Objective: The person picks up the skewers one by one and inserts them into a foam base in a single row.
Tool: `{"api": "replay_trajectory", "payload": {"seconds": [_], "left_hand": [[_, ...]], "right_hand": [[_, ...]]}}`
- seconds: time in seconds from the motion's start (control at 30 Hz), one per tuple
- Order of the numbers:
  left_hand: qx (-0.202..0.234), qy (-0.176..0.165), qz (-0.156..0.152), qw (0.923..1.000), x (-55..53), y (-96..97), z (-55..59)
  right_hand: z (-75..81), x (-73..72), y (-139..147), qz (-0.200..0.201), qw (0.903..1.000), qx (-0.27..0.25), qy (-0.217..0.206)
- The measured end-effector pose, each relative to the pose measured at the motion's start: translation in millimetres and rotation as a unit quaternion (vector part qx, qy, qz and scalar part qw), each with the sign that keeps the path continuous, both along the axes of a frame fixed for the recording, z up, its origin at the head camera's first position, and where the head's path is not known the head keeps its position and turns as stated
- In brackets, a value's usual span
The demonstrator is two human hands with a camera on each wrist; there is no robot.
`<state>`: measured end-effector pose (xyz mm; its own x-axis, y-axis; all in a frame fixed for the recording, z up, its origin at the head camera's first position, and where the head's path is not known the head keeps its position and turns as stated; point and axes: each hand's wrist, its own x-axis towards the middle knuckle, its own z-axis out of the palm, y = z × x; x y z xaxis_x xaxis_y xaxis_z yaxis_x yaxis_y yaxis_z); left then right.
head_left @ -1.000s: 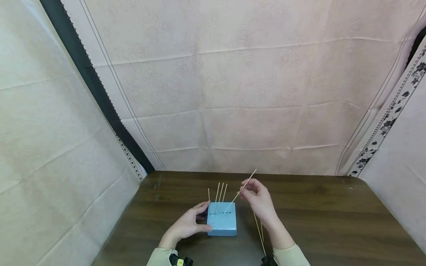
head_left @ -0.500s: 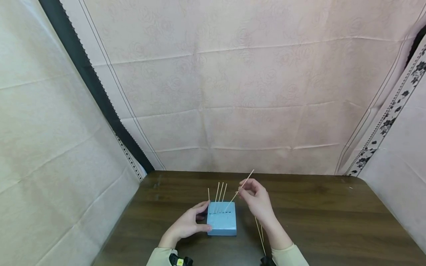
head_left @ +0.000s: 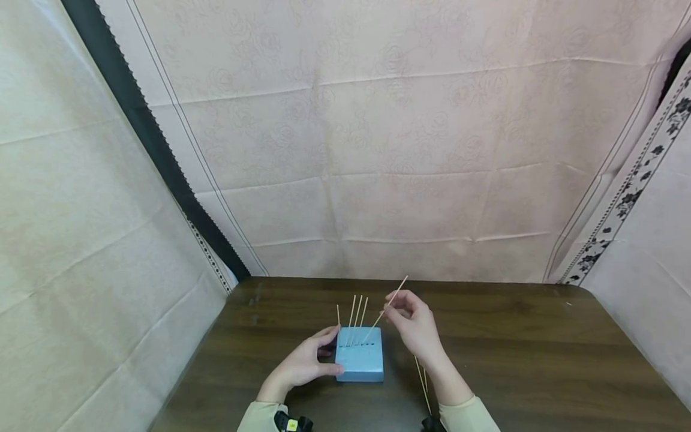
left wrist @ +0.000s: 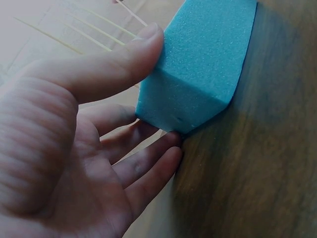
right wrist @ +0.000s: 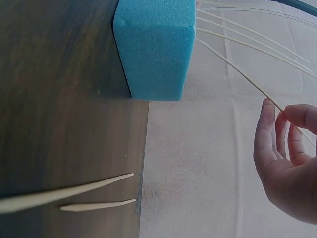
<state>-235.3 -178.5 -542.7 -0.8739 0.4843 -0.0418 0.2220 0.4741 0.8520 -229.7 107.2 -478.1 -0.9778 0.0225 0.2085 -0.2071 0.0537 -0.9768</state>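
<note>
The right hand is easing a pinched stick slightly leftward.
The left hand is gripping the blue block; insertion is seemingly progressing.

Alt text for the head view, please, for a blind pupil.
A person's left hand holds a blue block on a brown table; the right hand pinches a stick slanting from the block's top. Four more sticks rise from it.

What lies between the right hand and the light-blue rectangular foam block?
The lower part of the thin, pale wooden stick that the right hand pinches slants across to the light-blue foam block, as the head and right wrist views show.
</note>
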Motion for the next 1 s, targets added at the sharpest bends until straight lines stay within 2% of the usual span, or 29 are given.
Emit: {"api": "replay_trajectory", "payload": {"seconds": [0.37,1.0], "left_hand": [[-0.004,0.002,0.001,1.0,0.6,0.1,1.3],[-0.006,0.001,0.0,1.0,1.5,0.9,2.5]], "right_hand": [[-0.8,-0.9,-0.5,0.0,0.9998,0.022,-0.001],[1.2,3.2,-3.3,-0.005,0.9979,0.061,0.02]]}}
